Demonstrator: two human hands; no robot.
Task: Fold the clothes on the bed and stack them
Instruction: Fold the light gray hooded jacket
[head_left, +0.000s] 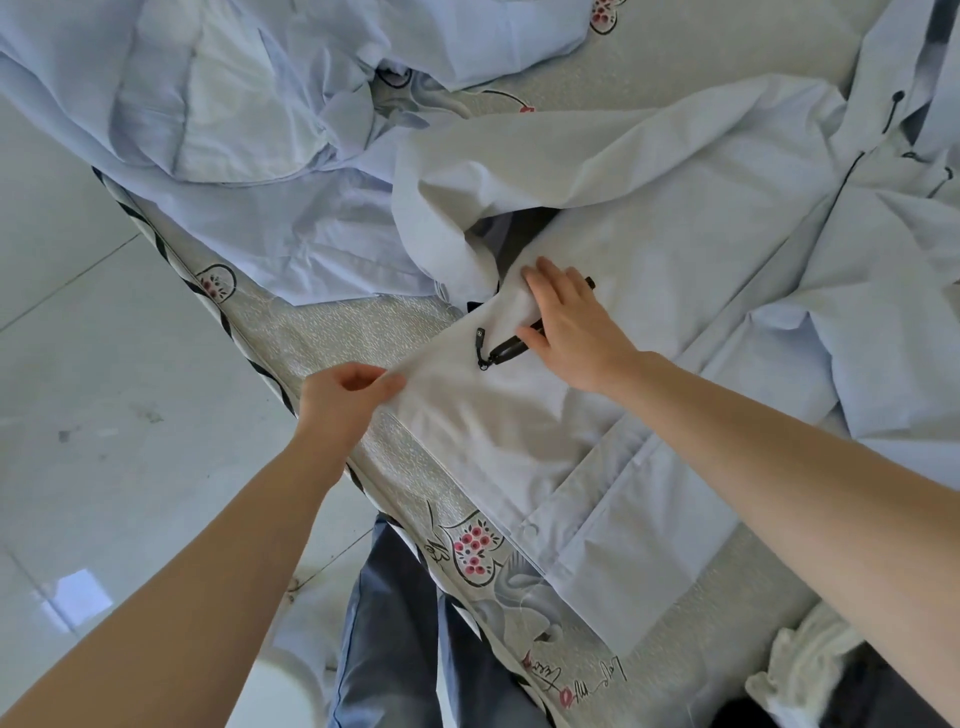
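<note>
Clothes of pale blue cloth are spread across the bed (332, 332), with one jacket (519, 415) laid flat near its edge. The jacket's hem is pinched by the left hand (345, 397) at that edge. The right hand (571, 332) is pressed open and flat beside the black zipper pull (498, 351). More crumpled garments (234, 104) are heaped farther up the bed.

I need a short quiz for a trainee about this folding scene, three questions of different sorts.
1. True or false: the left hand pinches the edge of the pale jacket.
2. The right hand lies: A) flat on the jacket, by the black zip pull; B) on the floor; C) in the air.
3. Fill in: the jacket lies on the ____.

Key: 1 true; 2 A; 3 bed.
</note>
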